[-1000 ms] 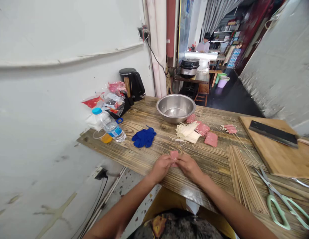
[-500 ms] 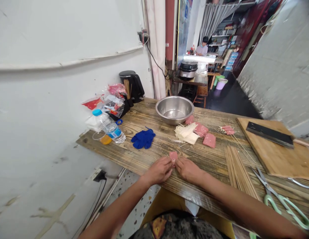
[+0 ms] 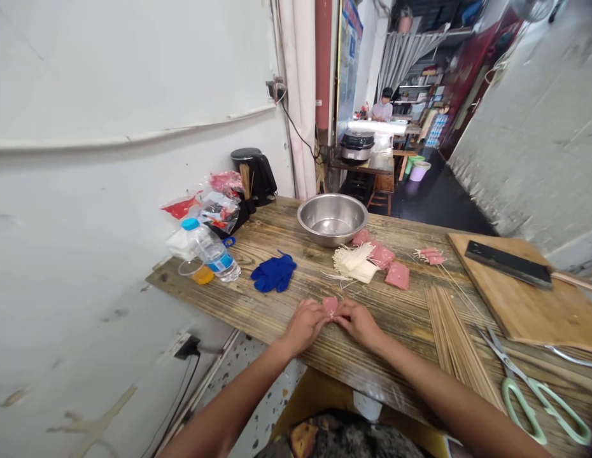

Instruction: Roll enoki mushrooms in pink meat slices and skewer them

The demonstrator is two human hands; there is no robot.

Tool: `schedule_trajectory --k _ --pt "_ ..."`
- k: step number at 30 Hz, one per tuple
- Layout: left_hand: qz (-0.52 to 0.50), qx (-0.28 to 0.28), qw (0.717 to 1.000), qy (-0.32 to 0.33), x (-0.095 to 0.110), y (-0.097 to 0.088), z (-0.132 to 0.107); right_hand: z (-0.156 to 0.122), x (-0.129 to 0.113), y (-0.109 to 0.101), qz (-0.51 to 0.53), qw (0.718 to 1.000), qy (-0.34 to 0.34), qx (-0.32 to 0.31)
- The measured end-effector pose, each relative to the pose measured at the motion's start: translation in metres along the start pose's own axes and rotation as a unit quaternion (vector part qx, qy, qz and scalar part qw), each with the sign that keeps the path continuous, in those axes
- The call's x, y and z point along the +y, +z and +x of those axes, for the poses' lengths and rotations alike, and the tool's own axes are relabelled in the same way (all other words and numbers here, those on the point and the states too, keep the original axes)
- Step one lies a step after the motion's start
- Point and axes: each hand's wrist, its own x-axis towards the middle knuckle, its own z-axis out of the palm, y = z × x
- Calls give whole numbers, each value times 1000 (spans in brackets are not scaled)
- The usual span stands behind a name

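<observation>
My left hand [image 3: 305,323] and my right hand [image 3: 358,321] meet at the near edge of the wooden table [image 3: 277,305]. Their fingertips pinch a small pink meat slice [image 3: 330,305] that lies on the tabletop between them. Beyond it lies a pile of white enoki mushrooms [image 3: 353,259], with more pink meat slices [image 3: 397,275] beside it. A bundle of bamboo skewers [image 3: 451,337] lies to the right of my right hand.
A steel bowl [image 3: 331,218] stands behind the mushrooms. Blue gloves [image 3: 274,272], a water bottle [image 3: 211,250] and plastic bags lie at the left. A cutting board [image 3: 529,299] with a cleaver [image 3: 508,264] and green scissors [image 3: 535,394] lie right. A person sits far back.
Both hands stay pinched on the meat slice, shifting only slightly. The camera has tilted, so the scene sits a little lower in view.
</observation>
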Motion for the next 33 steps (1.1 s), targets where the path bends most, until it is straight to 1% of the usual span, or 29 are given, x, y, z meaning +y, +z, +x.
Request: schedule_trajectory --k 4,7,10,12,14,17,21,23,26,30,33 --pt "-43 -29 997 -51 -5 -1 7 6 2 -3 16 999 47 -11" --pt "-36 -37 995 -85 -4 -4 8 11 2 -7 22 997 59 -32" --pt "-19 -49 994 -94 2 -6 9 14 3 -9 17 996 76 -46" --pt "8 -51 994 -95 8 -8 9 16 6 -10 13 995 87 -54" --pt "47 -41 994 -89 14 -9 8 18 9 -9 15 994 91 -63" --pt "106 -17 993 -58 19 -5 4 21 14 -8 26 993 97 -70" --pt "144 19 989 18 11 11 -7 26 20 -6 45 988 115 -87" --pt "150 30 988 35 6 17 -10 28 21 -6 55 986 128 -93" --pt "147 27 988 26 4 17 -9 30 21 -8 69 983 132 -106" --pt "105 -2 995 -1 8 7 -1 30 21 -10 61 985 116 -116" --pt "64 6 997 -36 9 3 1 31 24 -8 57 985 117 -116"
